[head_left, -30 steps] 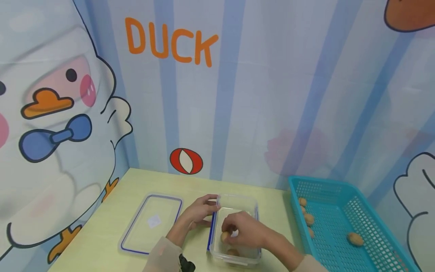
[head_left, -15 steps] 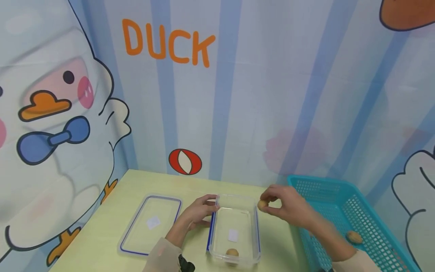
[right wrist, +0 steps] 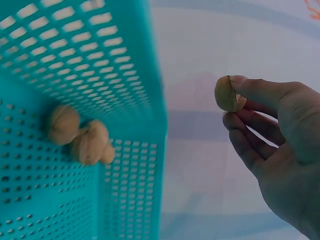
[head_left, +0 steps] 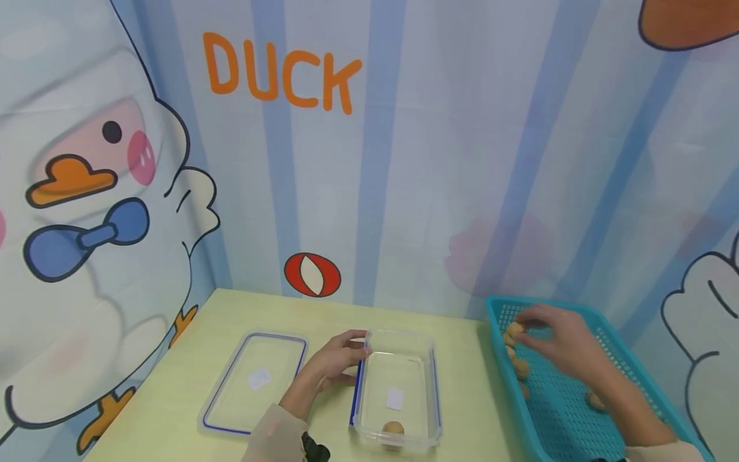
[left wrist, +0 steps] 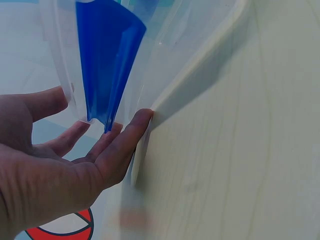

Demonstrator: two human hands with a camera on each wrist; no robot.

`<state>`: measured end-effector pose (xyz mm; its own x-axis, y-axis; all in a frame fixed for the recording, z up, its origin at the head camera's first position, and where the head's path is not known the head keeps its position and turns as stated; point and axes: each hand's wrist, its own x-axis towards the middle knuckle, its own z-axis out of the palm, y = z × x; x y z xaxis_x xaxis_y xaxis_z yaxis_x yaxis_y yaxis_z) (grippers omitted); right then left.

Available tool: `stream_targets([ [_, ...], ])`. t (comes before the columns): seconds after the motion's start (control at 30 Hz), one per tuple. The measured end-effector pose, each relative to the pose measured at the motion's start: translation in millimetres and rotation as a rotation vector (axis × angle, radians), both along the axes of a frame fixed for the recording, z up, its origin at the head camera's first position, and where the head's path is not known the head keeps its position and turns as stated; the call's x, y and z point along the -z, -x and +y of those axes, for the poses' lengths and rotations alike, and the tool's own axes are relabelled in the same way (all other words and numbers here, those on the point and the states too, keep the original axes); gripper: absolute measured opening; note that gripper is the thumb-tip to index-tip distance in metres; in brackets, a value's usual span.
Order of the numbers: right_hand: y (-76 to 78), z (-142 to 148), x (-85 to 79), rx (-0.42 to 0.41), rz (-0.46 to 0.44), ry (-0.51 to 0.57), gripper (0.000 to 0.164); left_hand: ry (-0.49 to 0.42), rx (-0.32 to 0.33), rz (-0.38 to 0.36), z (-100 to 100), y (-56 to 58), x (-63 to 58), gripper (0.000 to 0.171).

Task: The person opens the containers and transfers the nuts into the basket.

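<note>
In the head view my left hand (head_left: pixel 335 362) holds the left side of a clear plastic food box (head_left: pixel 404 443). The left wrist view shows its thumb at the rim beside a blue clip flap (left wrist: pixel 105 65), with the fingers against the outer wall. One walnut (head_left: pixel 394 428) lies at the box's near end, beside a white label. Over the turquoise basket my right hand (head_left: pixel 560 340) pinches another walnut (right wrist: pixel 229 94) between thumb and fingertips, raised near the basket's rim in the right wrist view. Inside the basket (head_left: pixel 554 433), several walnuts (head_left: pixel 521 367) line the left wall.
A clear lid (head_left: pixel 251 410) with a blue seal lies on the pale table left of the box. One more walnut (head_left: pixel 596 401) sits towards the basket's right side. Behind the table hangs a blue-striped cloth (head_left: pixel 427 192) printed with a duck.
My right hand carried a walnut out of the box and across to the basket, where it is now pinching one above the left wall. My left hand stays at the box.
</note>
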<state>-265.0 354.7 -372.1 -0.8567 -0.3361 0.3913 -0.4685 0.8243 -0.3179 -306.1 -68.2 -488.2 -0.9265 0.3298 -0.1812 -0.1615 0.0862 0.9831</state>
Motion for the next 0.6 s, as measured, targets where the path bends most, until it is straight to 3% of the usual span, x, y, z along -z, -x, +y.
stream_targets([
  [0.23,3.0,23,8.4,0.085,-0.094,0.042,0.033,-0.005,0.007,0.008,-2,0.1,1.9,0.058],
  [0.6,15.4,51,18.8,0.145,-0.186,0.034,0.044,-0.002,0.01,0.011,-1,1.0,2.5,0.058],
])
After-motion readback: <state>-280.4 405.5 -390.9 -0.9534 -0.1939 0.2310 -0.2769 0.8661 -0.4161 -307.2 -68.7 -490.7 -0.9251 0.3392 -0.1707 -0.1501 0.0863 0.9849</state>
